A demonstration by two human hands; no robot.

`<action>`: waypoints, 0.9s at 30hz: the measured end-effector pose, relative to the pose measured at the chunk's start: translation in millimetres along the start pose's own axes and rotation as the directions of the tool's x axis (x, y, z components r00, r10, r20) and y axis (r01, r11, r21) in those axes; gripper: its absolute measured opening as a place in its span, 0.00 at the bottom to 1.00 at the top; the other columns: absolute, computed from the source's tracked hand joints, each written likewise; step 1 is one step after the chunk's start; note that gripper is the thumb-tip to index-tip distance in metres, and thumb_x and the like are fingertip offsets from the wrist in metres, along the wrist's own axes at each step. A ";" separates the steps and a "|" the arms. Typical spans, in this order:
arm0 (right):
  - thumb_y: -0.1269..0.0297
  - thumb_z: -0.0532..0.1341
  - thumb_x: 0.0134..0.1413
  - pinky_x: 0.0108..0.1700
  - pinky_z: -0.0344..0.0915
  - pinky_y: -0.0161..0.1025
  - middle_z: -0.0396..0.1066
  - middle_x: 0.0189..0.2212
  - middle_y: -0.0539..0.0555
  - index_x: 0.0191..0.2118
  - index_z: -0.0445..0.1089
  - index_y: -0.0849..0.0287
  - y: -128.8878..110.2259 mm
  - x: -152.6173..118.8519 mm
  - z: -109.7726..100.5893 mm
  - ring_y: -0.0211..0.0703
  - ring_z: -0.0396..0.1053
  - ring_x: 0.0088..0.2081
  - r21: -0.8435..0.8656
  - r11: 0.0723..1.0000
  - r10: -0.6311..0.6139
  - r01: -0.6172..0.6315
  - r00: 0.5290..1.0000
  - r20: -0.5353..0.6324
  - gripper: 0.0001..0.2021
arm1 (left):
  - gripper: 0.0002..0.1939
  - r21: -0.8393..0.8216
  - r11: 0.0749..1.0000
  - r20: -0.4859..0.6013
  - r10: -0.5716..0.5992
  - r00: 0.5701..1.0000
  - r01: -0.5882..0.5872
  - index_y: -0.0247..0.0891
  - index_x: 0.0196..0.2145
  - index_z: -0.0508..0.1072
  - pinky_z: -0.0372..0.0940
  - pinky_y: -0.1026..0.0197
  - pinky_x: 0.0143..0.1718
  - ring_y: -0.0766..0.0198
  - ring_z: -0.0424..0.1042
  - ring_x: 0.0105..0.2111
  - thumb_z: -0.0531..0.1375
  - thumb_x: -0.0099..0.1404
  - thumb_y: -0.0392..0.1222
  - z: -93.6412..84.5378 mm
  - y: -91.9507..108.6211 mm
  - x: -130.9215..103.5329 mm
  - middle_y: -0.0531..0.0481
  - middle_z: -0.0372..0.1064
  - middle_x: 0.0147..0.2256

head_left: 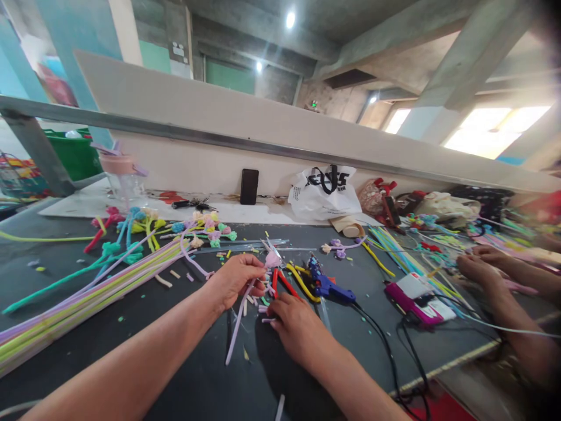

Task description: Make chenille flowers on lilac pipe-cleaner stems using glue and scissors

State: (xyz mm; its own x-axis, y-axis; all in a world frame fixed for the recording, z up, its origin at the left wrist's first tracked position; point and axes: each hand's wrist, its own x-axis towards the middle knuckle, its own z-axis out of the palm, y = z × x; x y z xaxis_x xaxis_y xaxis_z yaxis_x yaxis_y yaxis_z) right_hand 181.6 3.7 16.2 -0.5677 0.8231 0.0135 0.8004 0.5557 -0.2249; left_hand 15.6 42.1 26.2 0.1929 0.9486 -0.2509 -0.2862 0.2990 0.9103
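Observation:
My left hand (pixel 243 276) pinches a small pale pink-lilac pipe cleaner flower (pixel 272 259), whose lilac stem (pixel 238 330) hangs down toward the table. Close by on the right, my right hand (pixel 298 323) is closed round the red handles of pliers (pixel 287 283). Their metal jaws are up against the flower; whether they grip it I cannot tell. Short pipe cleaner offcuts lie between and below my hands. Just right of the pliers are a yellow-handled tool (pixel 303 283) and a blue glue gun (pixel 331 286) with a black cord.
Long pipe cleaners (pixel 100 286) and finished flowers (pixel 214 225) lie left. A phone (pixel 249 187), a white bag (pixel 324 193) and a cup (pixel 123 175) stand along the back. A purple-and-white box (pixel 418 301) with cables lies right, near another person's hands (pixel 486 263).

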 end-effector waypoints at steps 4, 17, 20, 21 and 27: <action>0.72 0.57 0.50 0.42 0.59 0.38 0.68 0.33 0.53 0.34 0.69 0.56 3.5 -1.7 3.6 0.43 0.67 0.39 -0.002 1.000 0.003 -0.003 1.000 -0.009 0.06 | 0.06 0.048 0.999 -0.009 0.020 1.000 -0.019 0.34 0.23 0.65 0.67 0.65 0.20 0.71 0.66 0.17 0.62 0.49 0.32 0.6 -0.1 -0.5 0.54 0.65 0.18; 0.72 0.56 0.53 0.40 0.61 0.37 0.68 0.34 0.54 0.35 0.69 0.58 5.8 -2.7 5.2 0.41 0.67 0.37 0.068 0.998 0.005 -0.003 1.000 -0.022 0.05 | 0.07 0.033 0.998 -0.007 -0.045 0.999 0.045 0.34 0.26 0.64 0.68 0.63 0.19 0.69 0.67 0.17 0.60 0.50 0.28 -1.9 0.4 1.2 0.53 0.66 0.18; 0.72 0.58 0.51 0.41 0.60 0.39 0.68 0.33 0.53 0.32 0.69 0.58 2.6 -0.9 7.1 0.43 0.68 0.37 0.004 1.000 -0.007 0.007 1.000 0.010 0.04 | 0.07 0.057 0.997 0.016 -0.050 0.999 0.049 0.34 0.26 0.65 0.68 0.62 0.19 0.68 0.67 0.17 0.60 0.50 0.29 -2.5 -1.5 2.4 0.53 0.66 0.18; 0.73 0.57 0.51 0.41 0.59 0.39 0.68 0.32 0.53 0.31 0.69 0.58 2.4 -0.6 7.3 0.43 0.68 0.36 -0.007 1.000 -0.014 0.014 1.000 0.009 0.04 | 0.07 0.068 0.997 0.020 -0.049 0.999 0.048 0.34 0.26 0.65 0.68 0.63 0.19 0.68 0.67 0.17 0.60 0.50 0.30 -2.3 -1.9 2.4 0.53 0.65 0.18; 0.79 0.55 0.48 0.36 0.59 0.34 0.69 0.28 0.49 0.29 0.67 0.58 6.7 -7.7 -9.4 0.38 0.66 0.33 0.242 0.968 -0.040 0.062 0.995 -0.094 0.08 | 0.05 0.135 0.991 0.028 -0.027 0.999 0.023 0.34 0.24 0.66 0.66 0.65 0.17 0.69 0.66 0.16 0.60 0.49 0.32 4.3 -3.4 -2.6 0.54 0.64 0.17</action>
State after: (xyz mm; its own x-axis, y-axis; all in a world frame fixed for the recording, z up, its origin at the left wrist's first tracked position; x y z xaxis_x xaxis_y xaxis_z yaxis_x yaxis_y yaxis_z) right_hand 193.1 2.3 23.8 -0.5784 0.8077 0.1141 0.6935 0.5605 -0.4526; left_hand 20.1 38.2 25.2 0.2266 0.9370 -0.2660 -0.1522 0.3038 0.9405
